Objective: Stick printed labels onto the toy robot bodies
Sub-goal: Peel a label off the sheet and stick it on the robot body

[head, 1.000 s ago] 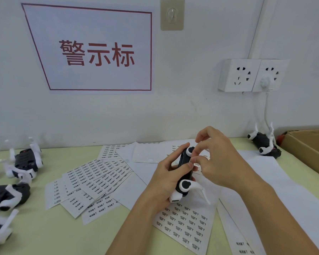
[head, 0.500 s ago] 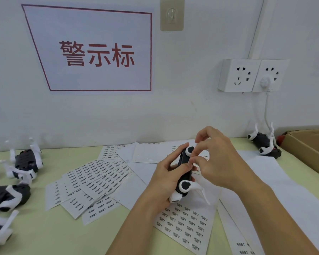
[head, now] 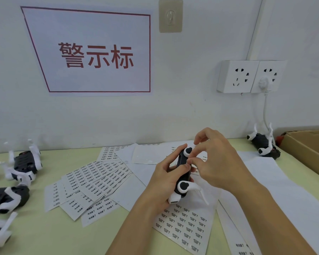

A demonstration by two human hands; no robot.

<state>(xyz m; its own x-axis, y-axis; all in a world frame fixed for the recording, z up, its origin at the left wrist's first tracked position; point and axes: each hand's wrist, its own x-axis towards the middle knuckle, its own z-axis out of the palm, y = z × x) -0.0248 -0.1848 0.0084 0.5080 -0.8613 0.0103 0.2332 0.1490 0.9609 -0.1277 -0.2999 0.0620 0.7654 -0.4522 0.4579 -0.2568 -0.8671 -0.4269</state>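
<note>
The middle of the pale green tabletop (head: 35, 236) is covered by flat white label sheets (head: 96, 181), which lie low and block nothing. The left edge is crowded by a cluster of black-and-white toy robot bodies (head: 24, 162) with upturned white limbs. At the right, passage is narrowed by a brown cardboard box (head: 307, 148) and one more black toy robot (head: 263, 144) lying by the wall, beneath a white cable (head: 265, 111) hanging from the white wall sockets (head: 250, 76). Bare tabletop is seen at the near left, between the robots and the sheets.
</note>
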